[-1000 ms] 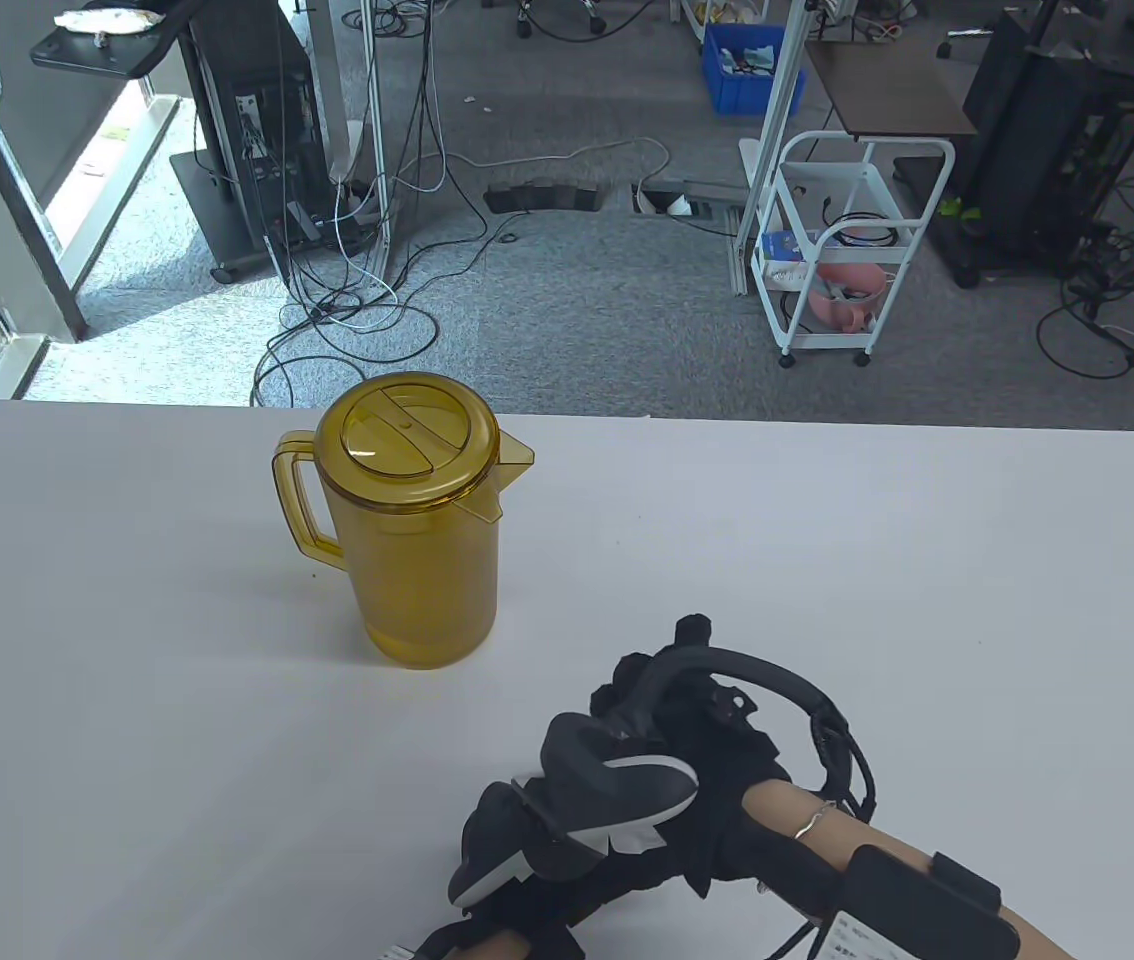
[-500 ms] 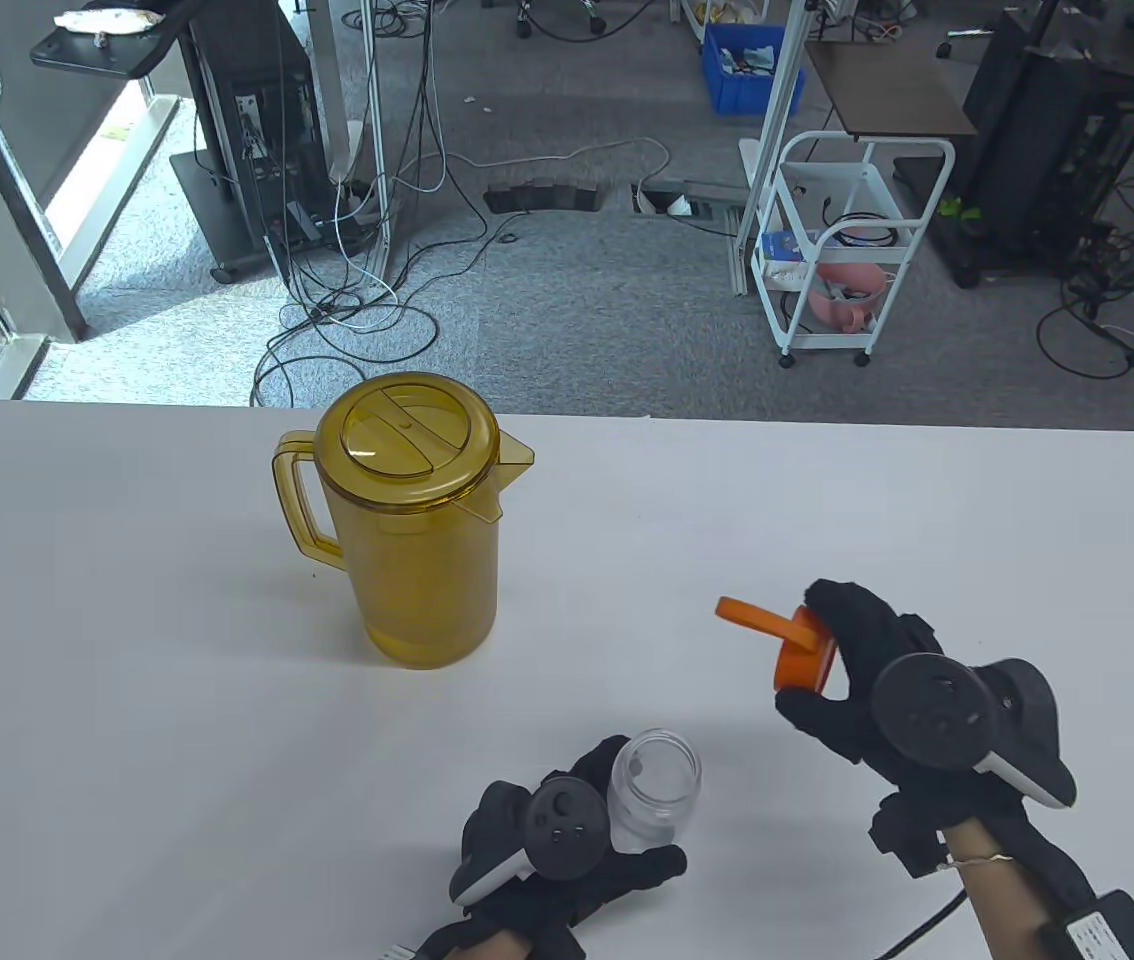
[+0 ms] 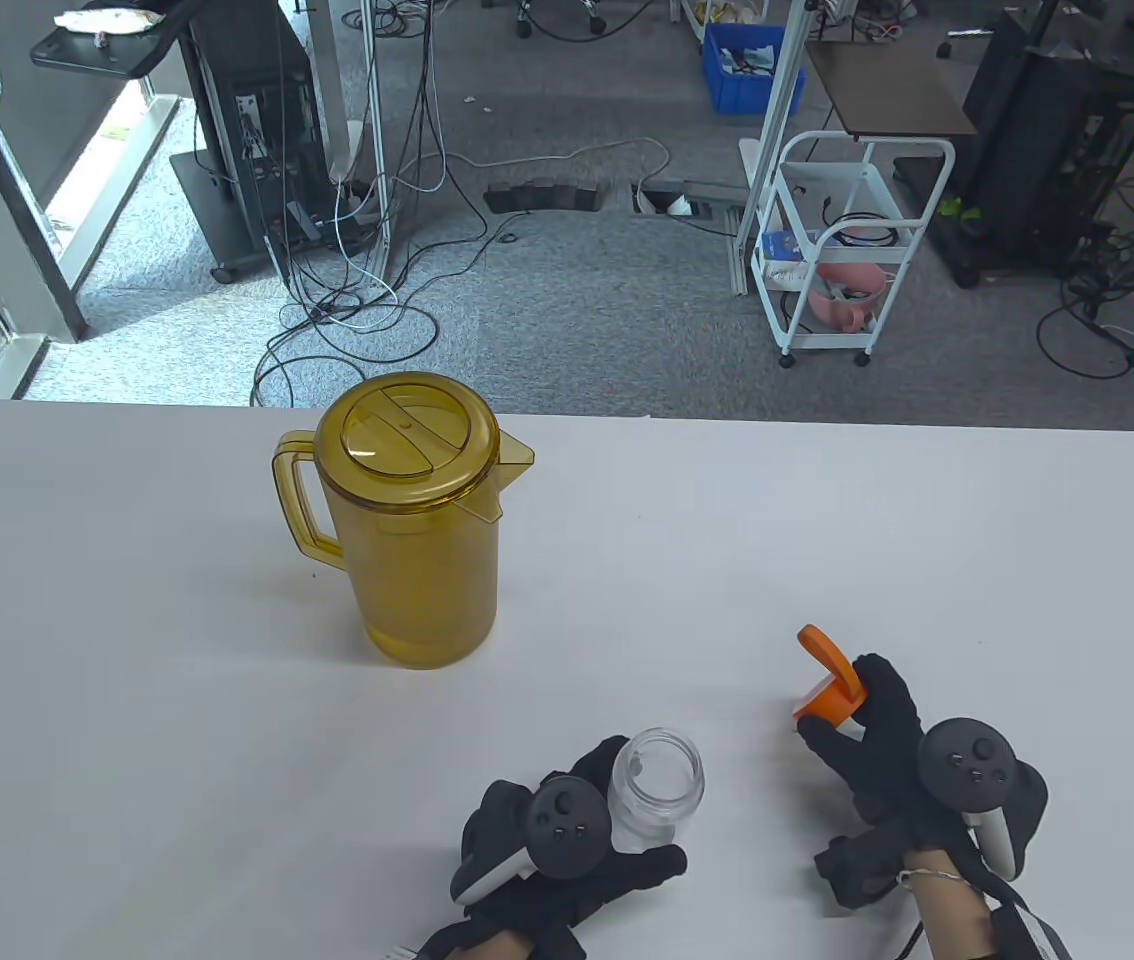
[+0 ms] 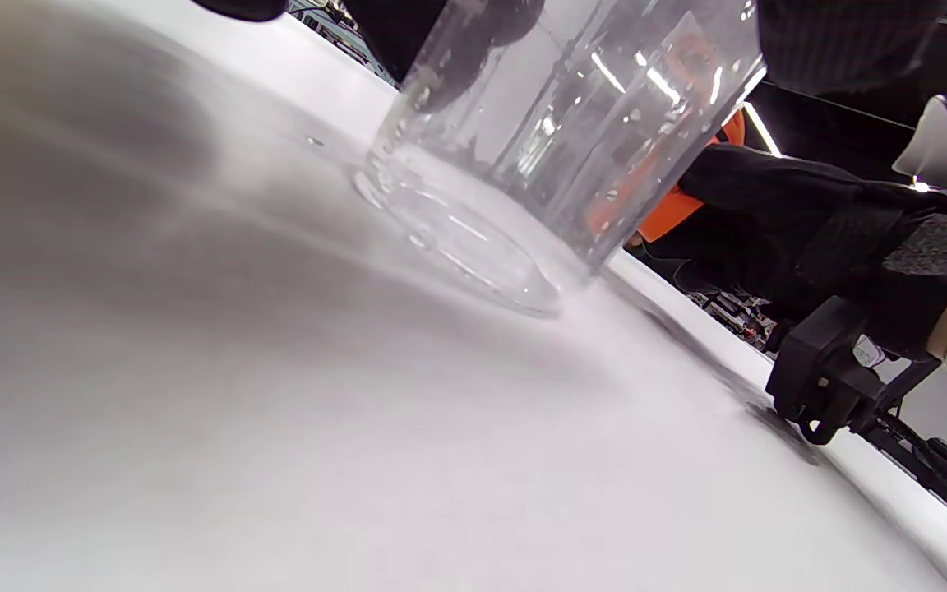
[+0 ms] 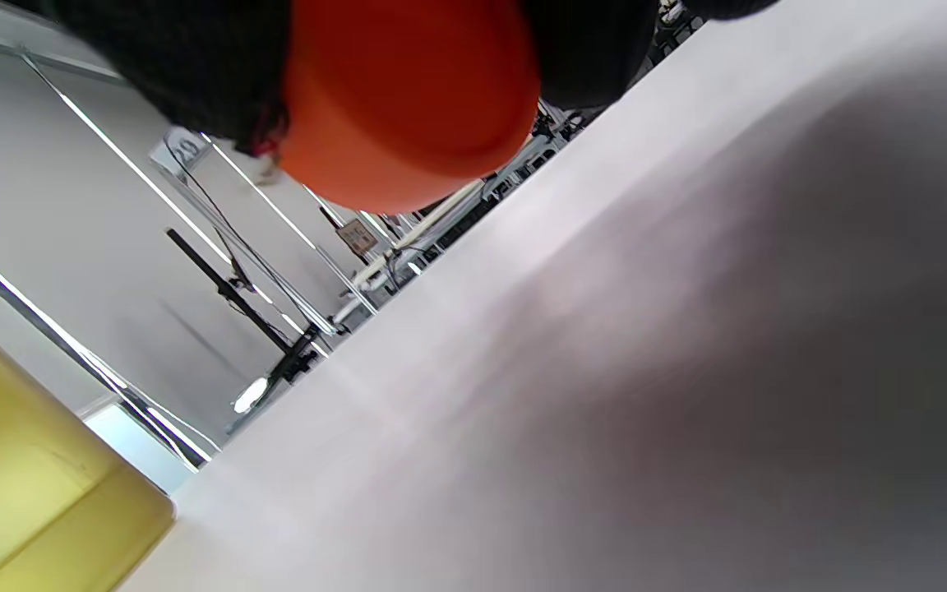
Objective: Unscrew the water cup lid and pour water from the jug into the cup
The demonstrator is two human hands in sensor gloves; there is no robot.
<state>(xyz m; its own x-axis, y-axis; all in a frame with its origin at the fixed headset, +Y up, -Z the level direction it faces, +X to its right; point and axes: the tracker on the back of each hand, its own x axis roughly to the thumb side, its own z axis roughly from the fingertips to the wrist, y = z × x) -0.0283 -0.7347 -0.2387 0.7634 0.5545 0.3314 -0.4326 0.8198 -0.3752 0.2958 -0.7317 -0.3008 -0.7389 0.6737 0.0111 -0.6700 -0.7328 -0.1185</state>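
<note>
Both hands wear black sensor gloves; a dark round tracker (image 3: 567,828) with white trim sits on each. A thin bracelet (image 3: 937,876) circles the right wrist.

Left hand (image 3: 567,850) is sitting low on the table (image 3: 127,700), fingers curling round the clear cup (image 3: 655,790) and gripping it upright; right hand (image 3: 902,765) is off to the cup's right, fingers and thumb pinching the orange lid (image 3: 827,690); both wrists are coming in from the near edge.
</note>
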